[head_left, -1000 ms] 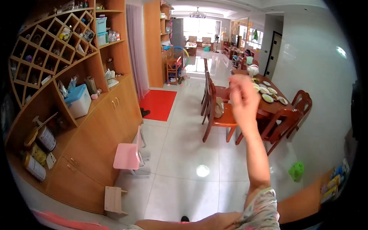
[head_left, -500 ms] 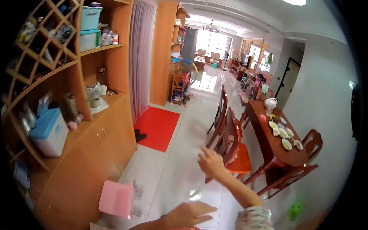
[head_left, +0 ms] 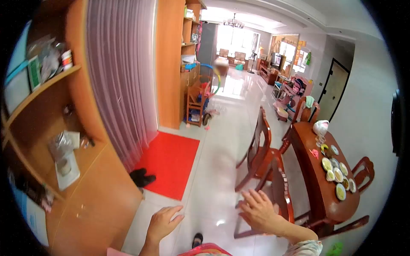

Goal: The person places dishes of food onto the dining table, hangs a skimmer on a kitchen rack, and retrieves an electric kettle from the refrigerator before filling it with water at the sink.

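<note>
Both of my hands are held out in front of me over the tiled floor, with nothing in them. My left hand is low in the middle of the view, fingers stretched out and thumb apart. To its right, my right hand has its fingers extended and overlaps the view of the nearest wooden chair; whether it touches the chair I cannot tell. Below, a dark shoe shows on the floor beside some red cloth.
Left stands a wooden cabinet with open shelves, then a pale purple curtain. A red mat with dark shoes lies before it. On the right, a dining table bears several dishes; another chair stands alongside.
My view has moved forward along the room, past the pink stool. My left hand has shifted left and my right hand has moved rightward and lower. The mat and table appear nearer.
</note>
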`<state>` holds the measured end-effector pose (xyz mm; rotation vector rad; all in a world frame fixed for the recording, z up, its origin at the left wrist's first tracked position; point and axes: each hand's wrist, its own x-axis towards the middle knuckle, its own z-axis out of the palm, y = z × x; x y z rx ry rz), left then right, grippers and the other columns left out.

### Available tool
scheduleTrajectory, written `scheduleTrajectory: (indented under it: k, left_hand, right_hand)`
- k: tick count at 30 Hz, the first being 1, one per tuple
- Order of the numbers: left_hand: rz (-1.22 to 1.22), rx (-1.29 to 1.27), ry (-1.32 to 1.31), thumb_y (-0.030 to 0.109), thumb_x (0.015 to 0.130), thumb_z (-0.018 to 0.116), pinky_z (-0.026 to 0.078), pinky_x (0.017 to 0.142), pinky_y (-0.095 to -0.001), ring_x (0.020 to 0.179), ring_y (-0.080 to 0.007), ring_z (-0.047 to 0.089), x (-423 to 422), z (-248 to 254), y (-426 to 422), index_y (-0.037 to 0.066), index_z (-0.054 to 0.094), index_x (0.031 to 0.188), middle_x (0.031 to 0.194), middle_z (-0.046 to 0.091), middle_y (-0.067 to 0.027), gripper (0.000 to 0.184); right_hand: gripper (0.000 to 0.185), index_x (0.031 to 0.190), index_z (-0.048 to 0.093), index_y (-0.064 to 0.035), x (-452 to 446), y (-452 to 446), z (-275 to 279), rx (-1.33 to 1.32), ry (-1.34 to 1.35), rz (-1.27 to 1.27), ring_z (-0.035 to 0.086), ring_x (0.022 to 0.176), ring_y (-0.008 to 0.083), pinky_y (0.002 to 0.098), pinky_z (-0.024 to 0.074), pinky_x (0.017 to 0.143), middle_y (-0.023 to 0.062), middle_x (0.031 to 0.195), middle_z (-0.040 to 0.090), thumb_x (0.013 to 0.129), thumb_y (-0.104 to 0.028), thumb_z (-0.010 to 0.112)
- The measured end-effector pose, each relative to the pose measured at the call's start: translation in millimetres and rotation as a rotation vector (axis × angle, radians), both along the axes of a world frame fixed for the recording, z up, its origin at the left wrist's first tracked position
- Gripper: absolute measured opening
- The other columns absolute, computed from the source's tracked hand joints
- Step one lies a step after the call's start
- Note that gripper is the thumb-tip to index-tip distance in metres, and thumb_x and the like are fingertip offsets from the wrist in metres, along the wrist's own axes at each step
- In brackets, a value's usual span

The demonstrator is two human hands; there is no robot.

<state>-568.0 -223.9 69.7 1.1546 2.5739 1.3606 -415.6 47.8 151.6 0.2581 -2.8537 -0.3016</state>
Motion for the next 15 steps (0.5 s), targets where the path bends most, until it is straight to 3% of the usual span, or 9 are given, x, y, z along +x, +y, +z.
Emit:
scheduleTrajectory:
  k: [1, 6, 11, 15]
  left_hand:
    - [0.006, -0.058, -0.023, 0.020, 0.076, 0.066, 0.048, 0.076, -0.0354, 0.090, -0.0287, 0.060, -26, -4, 18, 0.007, 0.062, 0.102, 0.096, 0.064, -0.0122, 0.030]
    - [0.075, -0.101, -0.153, 0.023, 0.076, 0.065, 0.048, 0.075, -0.0349, 0.089, -0.0279, 0.061, -130, 6, 80, 0.007, 0.062, 0.103, 0.096, 0.064, -0.0121, 0.031]
    - [0.204, -0.137, -0.198, 0.023, 0.075, 0.066, 0.049, 0.074, -0.0348, 0.085, -0.0276, 0.062, -262, -39, 141, 0.006, 0.062, 0.103, 0.092, 0.065, -0.0122, 0.033]
    - [0.201, -0.124, -0.212, 0.023, 0.076, 0.065, 0.049, 0.074, -0.0355, 0.084, -0.0280, 0.062, -387, -46, 229, 0.004, 0.061, 0.104, 0.091, 0.065, -0.0129, 0.034]
  right_hand:
    - [0.036, 0.102, 0.058, -0.0074, -28, 17, -1, -0.027, -0.004, 0.010, 0.041, 0.115, 0.0309, 0.0469, 0.0361, 0.090, 0.0140, 0.121, 0.045, 0.073, -0.028, 0.067]
    - [0.038, 0.099, 0.058, -0.0059, -159, 88, -13, -0.069, -0.070, 0.142, 0.041, 0.114, 0.0304, 0.0480, 0.0381, 0.088, 0.0138, 0.121, 0.045, 0.072, -0.031, 0.065]
    - [0.037, 0.102, 0.056, -0.0034, -291, 172, -23, -0.070, -0.106, 0.243, 0.039, 0.118, 0.0317, 0.0490, 0.0380, 0.090, 0.0150, 0.122, 0.046, 0.075, -0.029, 0.062]
    - [0.038, 0.101, 0.057, -0.0037, -401, 253, -25, -0.029, -0.135, 0.214, 0.038, 0.119, 0.0317, 0.0483, 0.0384, 0.089, 0.0144, 0.120, 0.047, 0.075, -0.031, 0.063]
